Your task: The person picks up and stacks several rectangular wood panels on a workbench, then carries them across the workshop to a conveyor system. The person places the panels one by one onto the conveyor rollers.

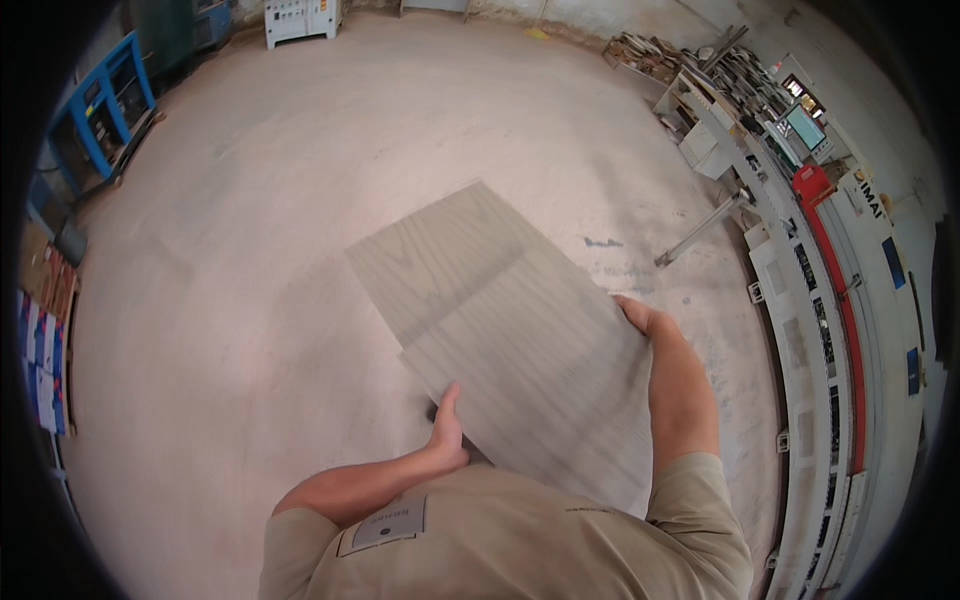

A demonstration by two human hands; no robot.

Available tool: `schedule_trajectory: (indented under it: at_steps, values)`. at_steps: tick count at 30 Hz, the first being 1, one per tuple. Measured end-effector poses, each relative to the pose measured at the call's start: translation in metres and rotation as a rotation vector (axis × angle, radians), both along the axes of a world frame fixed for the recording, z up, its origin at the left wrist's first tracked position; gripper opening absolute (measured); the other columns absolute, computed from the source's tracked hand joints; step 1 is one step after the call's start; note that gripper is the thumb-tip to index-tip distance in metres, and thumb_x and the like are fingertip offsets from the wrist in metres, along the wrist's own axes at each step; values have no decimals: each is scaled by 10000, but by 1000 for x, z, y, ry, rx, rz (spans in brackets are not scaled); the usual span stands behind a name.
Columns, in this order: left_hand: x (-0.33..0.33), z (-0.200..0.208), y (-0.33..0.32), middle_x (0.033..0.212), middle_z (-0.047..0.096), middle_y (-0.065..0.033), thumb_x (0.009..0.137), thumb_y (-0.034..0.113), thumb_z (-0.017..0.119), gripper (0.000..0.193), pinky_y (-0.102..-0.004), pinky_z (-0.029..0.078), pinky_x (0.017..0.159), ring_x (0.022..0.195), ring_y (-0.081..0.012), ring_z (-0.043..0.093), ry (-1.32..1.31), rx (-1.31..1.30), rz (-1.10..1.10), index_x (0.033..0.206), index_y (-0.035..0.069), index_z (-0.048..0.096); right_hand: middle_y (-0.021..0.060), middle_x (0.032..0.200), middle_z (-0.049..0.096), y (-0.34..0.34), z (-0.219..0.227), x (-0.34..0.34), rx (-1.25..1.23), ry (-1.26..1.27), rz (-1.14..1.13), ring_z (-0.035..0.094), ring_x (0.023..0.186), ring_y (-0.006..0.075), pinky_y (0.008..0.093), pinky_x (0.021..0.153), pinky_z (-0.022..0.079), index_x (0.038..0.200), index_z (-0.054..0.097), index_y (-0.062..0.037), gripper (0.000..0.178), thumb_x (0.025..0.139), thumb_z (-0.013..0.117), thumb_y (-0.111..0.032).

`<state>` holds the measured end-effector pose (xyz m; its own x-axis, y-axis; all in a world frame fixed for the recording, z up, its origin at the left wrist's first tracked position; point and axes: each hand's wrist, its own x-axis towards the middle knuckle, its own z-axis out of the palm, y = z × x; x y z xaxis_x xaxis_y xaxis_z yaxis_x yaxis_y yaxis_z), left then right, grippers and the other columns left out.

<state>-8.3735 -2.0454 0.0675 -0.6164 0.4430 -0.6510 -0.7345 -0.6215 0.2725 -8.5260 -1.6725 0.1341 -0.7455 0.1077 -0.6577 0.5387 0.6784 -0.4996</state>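
Two flat grey-beige wood-grain panels overlap in front of my body, slightly out of line with each other. The nearer panel (545, 375) reaches back toward my chest. Beyond it, the farther panel (435, 250) juts out ahead and to the left. My left hand (447, 430) grips the nearer panel's left edge, thumb up along the side and the other fingers hidden beneath. On the opposite edge my right hand (638, 315) is closed, most of its fingers out of sight under the panel. Whether both panels are held together, I cannot tell.
Along the right runs a long white machine (815, 400) with a red strip and a screen (803, 128). A metal arm (700, 230) sticks out from it. Scrap wood (650, 55) is heaped at the back right. A blue frame (105, 110) and stacked boxes (42, 350) stand left.
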Motion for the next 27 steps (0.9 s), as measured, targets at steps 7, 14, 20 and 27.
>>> schedule_trajectory:
  at_steps: [7, 14, 20, 27]
  values:
    - [-301, -22, 65, 1434, 486, -123, 871, 633, 475, 775, -470, 339, 1103, 1297, -322, 462, -13, -15, -65, 1404, 70, 454, 102, 1478, 453, 114, -68, -277, 149, 90, -45, 414, 1348, 247, 379, 1111, 300, 1428, 479, -88, 624, 943, 426, -477]
    - [-553, -16, 126, 1434, 487, -107, 875, 646, 445, 770, -485, 349, 1094, 1300, -317, 461, -57, -66, -63, 1412, 94, 452, 95, 1439, 500, 140, -6, -540, -10, -45, -155, 437, 1326, 241, 391, 1094, 323, 1398, 526, -135, 580, 940, 443, -481]
    - [-780, -17, 198, 1453, 465, -110, 878, 653, 413, 785, -491, 345, 1095, 1308, -317, 452, -7, -18, -195, 1433, 98, 425, 95, 1401, 534, 209, 7, -730, 0, 1, -273, 471, 1286, 242, 388, 1083, 332, 1370, 553, -126, 588, 952, 387, -505]
    - [-1013, -17, 337, 1358, 548, -102, 868, 618, 486, 729, -482, 405, 1036, 1228, -312, 520, -16, 78, -228, 1362, 83, 484, 108, 1468, 464, 353, 22, -910, 197, 30, -354, 399, 1353, 265, 390, 1130, 258, 1424, 491, -104, 728, 941, 361, -632]
